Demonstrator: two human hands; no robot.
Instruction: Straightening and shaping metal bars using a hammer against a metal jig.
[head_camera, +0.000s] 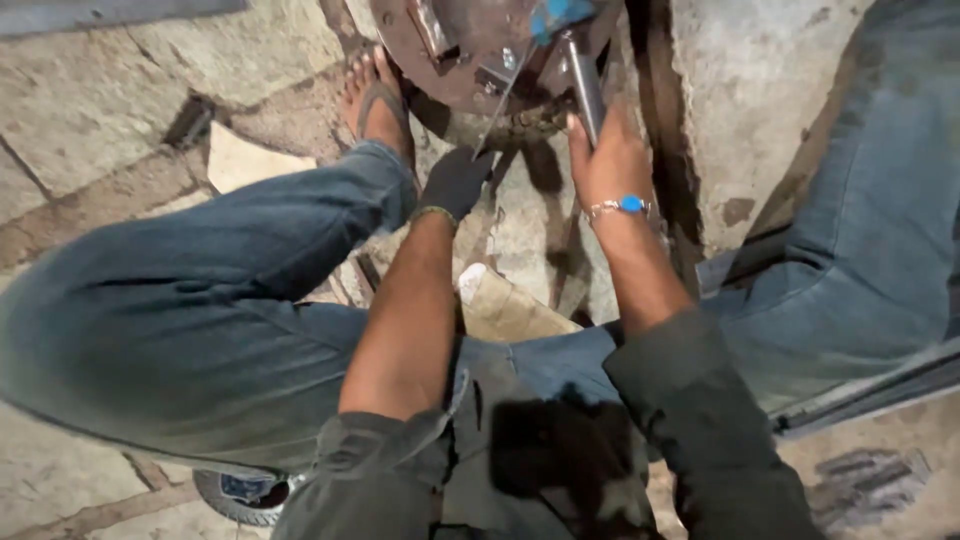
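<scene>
At the left, the stone floor is made of rough pale slabs with dark joints, and a light flat scrap lies on it just beyond the person's left knee. The left leg, in blue jeans, crosses the lower left of the view; its sandalled foot rests at the rim of a rusty round metal disc near the top edge. Under the thigh, at the bottom edge, part of a small dark wheel-like object shows.

The left hand wears a dark glove and is curled narrow just below the disc; a thin metal strip runs from it up to the disc, but whether the fingers pinch it cannot be told. A band sits on that wrist. Between the forearms, a pale wrapped block lies on the floor.

The right hand, bare, with a blue-beaded bracelet, is closed around a grey metal rod. The rod is smooth and dull, tilted slightly, rising to a blue fitting at the disc's right edge, near the top edge. Just right of it runs a dark crack in the concrete. The right leg fills the right side, with a metal bar beneath it.
</scene>
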